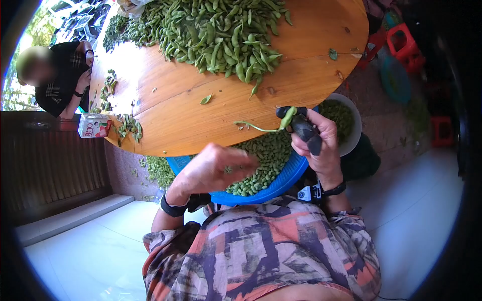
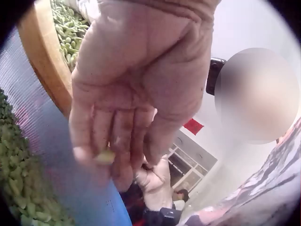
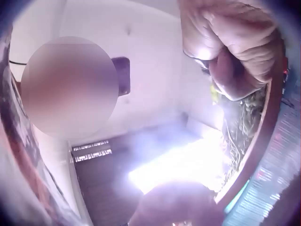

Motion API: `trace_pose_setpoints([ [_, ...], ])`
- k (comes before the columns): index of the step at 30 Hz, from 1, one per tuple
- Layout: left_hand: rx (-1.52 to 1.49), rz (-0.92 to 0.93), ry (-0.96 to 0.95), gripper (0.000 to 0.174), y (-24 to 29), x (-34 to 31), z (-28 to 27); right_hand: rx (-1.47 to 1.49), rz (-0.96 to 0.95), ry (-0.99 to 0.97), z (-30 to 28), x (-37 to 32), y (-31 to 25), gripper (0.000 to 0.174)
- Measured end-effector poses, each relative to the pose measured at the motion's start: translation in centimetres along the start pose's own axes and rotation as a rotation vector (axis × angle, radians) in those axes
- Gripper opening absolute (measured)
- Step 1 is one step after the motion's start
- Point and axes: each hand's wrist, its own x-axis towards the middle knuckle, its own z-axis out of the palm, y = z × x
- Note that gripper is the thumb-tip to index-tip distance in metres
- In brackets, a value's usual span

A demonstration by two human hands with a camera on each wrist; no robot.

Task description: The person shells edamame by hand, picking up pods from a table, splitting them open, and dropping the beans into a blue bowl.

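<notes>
Black covers wrap fingertips of the right hand [image 1: 324, 145], which pinches a green pod [image 1: 287, 118] with a long thin stem over the table's edge. Over a blue basket [image 1: 297, 173] of green beans [image 1: 268, 153], the left hand [image 1: 218, 165] is blurred, its fingers extended. The left wrist view shows the left palm [image 2: 136, 80] with a small pale green piece [image 2: 104, 157] at its fingers; whether it is held or falling, I cannot tell. In the right wrist view the right hand's [image 3: 235, 47] fingers are curled, the pod mostly hidden.
A large heap of pods [image 1: 221, 35] covers the far part of the wooden table [image 1: 175, 115]. Loose stems and a small carton [image 1: 94, 125] are at its left edge. Right of the basket is a pale bowl [image 1: 357, 125]. Another person [image 1: 63, 75] sits at the far left.
</notes>
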Motion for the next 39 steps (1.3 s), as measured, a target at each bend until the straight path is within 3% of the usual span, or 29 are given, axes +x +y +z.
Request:
trace_pose_setpoints([
  [1, 0.254, 0.095, -0.219, 0.014, 0.3, -0.1, -0.1, 0.022, 0.005, 0.0, -0.1, -0.1, -0.4, 0.027],
  [3, 0.303, 0.146, -0.226, 0.012, 1.2, 0.5, -0.1, 0.058, 0.017, 0.041, -2.3, -1.1, -1.6, 0.039],
  [4, 0.361, 0.162, -0.035, 0.014, 1.5, 0.9, -0.4, 0.024, 0.015, 0.165, -2.5, -2.1, -3.1, 0.042],
  [5, 0.417, 0.177, 0.156, 0.017, 1.7, 1.5, -0.7, -0.287, -0.044, 0.091, -4.4, -2.9, -4.5, 0.043],
  [6, 0.443, 0.142, 0.308, 0.019, 1.8, 2.6, -1.0, -0.328, -0.237, 0.028, -5.9, -3.6, -4.9, 0.04],
  [7, 0.443, 0.142, 0.314, 0.019, 1.7, 4.0, -1.5, -0.754, -0.088, 0.11, -8.4, -4.4, -6.7, 0.032],
  [8, 0.578, 0.165, 0.406, 0.018, 1.4, 5.6, -1.9, -0.93, -0.069, 0.006, -7.8, -4.1, -9.1, 0.026],
  [9, 0.711, 0.188, 0.497, 0.017, 1.1, 6.8, -2.1, -1.143, -0.081, 0.134, -9.1, -4.8, -8.8, 0.027],
  [11, 0.86, 0.191, 0.529, 0.015, -0.5, 8.9, -1.8, -1.389, -0.032, 0.323, -9.7, -4.8, -8.5, 0.029],
  [13, 1.008, 0.196, 0.556, 0.014, -1.1, 9.6, -1.6, -1.535, -0.082, 0.35, -9.4, -4.4, -7.6, 0.03],
  [16, 0.95, 0.202, 0.561, 0.013, -1.1, 8.8, -2.2, -1.25, -0.153, 0.298, -6.8, -2.9, -5.3, 0.029],
  [17, 0.727, 0.169, 0.533, 0.013, -1.1, 8.1, -2.4, -1.097, -0.314, 0.266, -7.8, -2.7, -2.3, 0.027],
  [18, 0.505, 0.133, 0.5, 0.014, -1.0, 7.5, -2.5, -0.838, -0.298, 0.078, -5.5, -1.9, -2.5, 0.029],
  [19, 0.508, 0.132, 0.497, 0.014, -0.7, 6.7, -2.2, -0.795, -0.195, 0.118, -2.6, -0.9, -2.0, 0.038],
  [20, 0.174, -0.022, 0.456, 0.013, -0.2, 5.7, -1.8, -0.638, -0.132, 0.018, -1.3, -0.4, -1.7, 0.036],
  [21, -0.159, -0.174, 0.408, 0.012, 0.1, 4.8, -1.4, -0.509, -0.007, 0.059, 0.9, 0.3, -1.6, 0.028],
  [24, -0.412, -0.187, 0.408, 0.009, -0.4, 3.1, 0.1, -0.569, 0.054, -0.044, 2.9, 1.4, -0.4, 0.025],
  [26, -0.572, -0.171, 0.448, 0.01, -0.7, 2.5, 0.9, -0.6, -0.096, -0.127, 3.9, 1.8, -0.1, 0.026],
  [33, -0.627, -0.114, 0.52, 0.011, -1.8, 1.2, 1.9, -0.66, -0.026, -0.174, 4.8, 1.6, 0.0, 0.028],
  [39, -0.645, -0.109, 0.529, 0.007, -1.2, 0.5, 1.9, -0.703, -0.079, -0.201, 5.3, 1.7, -0.2, 0.029],
])
